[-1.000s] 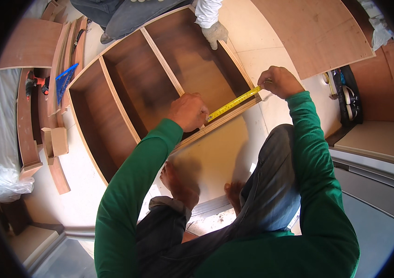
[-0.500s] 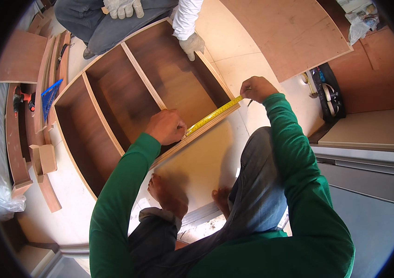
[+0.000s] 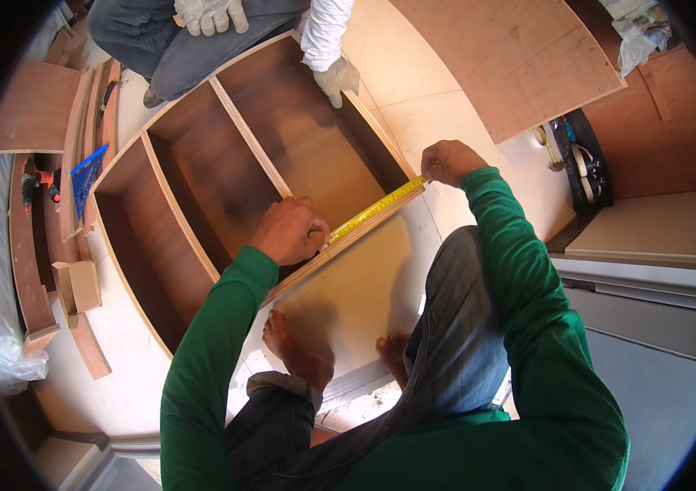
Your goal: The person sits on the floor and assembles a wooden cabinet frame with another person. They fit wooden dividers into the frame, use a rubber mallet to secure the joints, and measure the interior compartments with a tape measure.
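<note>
A brown wooden cabinet frame (image 3: 160, 254) with two inner dividers lies on the floor in front of me. A yellow measuring tape (image 3: 374, 211) is stretched along its near edge. My left hand (image 3: 289, 231) is closed on the tape's left part at the frame's edge. My right hand (image 3: 449, 161) pinches the tape's other end at the frame's right corner. Both my sleeves are green. My bare feet (image 3: 299, 352) stand just below the frame.
Another person with white gloves (image 3: 336, 79) crouches at the frame's far side, one hand on its rim. A large plywood sheet (image 3: 520, 57) lies at upper right. Wood offcuts (image 3: 78, 286), a blue square (image 3: 84, 176) and a red tool (image 3: 41, 178) lie left. A tool bag (image 3: 581, 164) sits right.
The view has shifted, so the frame and the other person's gloved hands sit lower in the picture. My hands keep the tape stretched along the same edge.
</note>
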